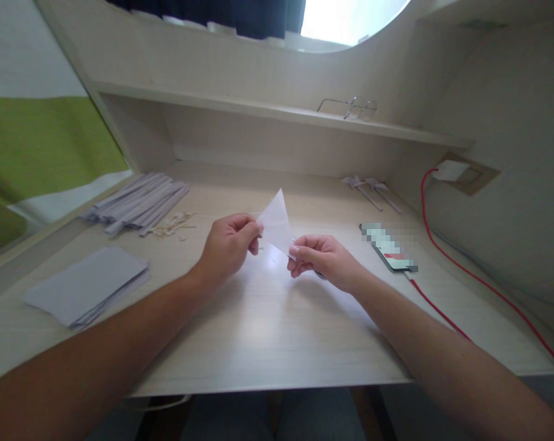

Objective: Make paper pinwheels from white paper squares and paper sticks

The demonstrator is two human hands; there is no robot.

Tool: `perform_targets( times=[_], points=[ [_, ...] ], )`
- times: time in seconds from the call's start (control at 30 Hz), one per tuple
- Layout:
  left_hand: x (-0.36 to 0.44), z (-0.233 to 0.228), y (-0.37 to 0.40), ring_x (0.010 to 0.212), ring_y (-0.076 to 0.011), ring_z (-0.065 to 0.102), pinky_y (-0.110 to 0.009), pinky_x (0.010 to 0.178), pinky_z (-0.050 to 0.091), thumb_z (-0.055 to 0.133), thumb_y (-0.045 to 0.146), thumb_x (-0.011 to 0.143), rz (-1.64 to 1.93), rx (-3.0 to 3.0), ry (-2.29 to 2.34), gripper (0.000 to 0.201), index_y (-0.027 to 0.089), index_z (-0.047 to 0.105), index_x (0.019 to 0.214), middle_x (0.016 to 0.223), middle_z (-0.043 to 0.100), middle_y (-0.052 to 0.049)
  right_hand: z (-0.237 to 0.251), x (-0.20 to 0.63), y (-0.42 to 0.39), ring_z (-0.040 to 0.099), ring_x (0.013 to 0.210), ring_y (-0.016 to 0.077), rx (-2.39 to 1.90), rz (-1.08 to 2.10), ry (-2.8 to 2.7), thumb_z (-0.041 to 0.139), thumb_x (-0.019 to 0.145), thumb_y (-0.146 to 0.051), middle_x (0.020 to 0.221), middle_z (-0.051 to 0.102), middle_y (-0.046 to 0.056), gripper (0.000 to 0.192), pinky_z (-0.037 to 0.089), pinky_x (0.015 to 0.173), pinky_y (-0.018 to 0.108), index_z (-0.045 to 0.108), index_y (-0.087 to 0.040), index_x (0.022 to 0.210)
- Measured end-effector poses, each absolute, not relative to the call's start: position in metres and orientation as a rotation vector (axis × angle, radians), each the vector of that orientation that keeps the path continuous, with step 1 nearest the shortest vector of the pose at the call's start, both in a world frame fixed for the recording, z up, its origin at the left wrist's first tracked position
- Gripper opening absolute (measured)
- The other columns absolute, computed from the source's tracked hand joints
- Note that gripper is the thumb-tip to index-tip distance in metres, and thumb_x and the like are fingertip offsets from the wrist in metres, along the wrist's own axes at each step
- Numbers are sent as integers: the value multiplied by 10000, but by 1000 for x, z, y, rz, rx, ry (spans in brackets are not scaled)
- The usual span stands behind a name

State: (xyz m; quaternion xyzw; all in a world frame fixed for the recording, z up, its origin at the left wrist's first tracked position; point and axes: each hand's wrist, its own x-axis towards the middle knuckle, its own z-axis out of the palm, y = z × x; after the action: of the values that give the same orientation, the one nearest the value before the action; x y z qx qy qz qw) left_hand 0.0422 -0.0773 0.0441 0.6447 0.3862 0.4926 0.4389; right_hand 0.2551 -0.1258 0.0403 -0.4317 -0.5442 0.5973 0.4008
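triangular paper (277,222) held above desk (253,352), left hand (233,242) pinching its left corner, right hand (322,257) its lower right corner. risk: uneven pull between the hands could crease or tear it.

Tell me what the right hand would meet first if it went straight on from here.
Past the paper between the hands, the right hand would probably meet the left hand, at its fingers; one view leaves their exact depth unclear.

No legible txt, nos. or logos; phone scrn (387,245) pixelated, unreadable.
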Motion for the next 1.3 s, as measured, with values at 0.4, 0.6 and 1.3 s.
perform_targets(
  times=[0.4,0.6,1.3],
  points=[
    [43,42,-78,531,-118,518,-266,574,416,624,248,838,1141,1589,870,268,171,586,584,537,569,17,39,258,-124,712,706,153,-1090,1432,-1484,778,836,-441,781,764,58,296,563,718,290,747,-147,831],
    [45,43,-84,547,-117,499,-270,598,372,623,288,847,929,1696,737,276,163,603,603,546,583,13,36,256,-121,650,639,134,-1019,1388,-1374,752,848,-445,735,738,42,307,524,641,263,765,-141,806],
    [43,46,-86,563,-117,508,-254,601,376,638,283,851,633,1862,624,271,167,627,607,582,612,9,38,261,-116,614,599,128,-1071,1283,-1100,801,742,-339,677,660,-4,189,497,548,239,727,-169,776]
  ],
)
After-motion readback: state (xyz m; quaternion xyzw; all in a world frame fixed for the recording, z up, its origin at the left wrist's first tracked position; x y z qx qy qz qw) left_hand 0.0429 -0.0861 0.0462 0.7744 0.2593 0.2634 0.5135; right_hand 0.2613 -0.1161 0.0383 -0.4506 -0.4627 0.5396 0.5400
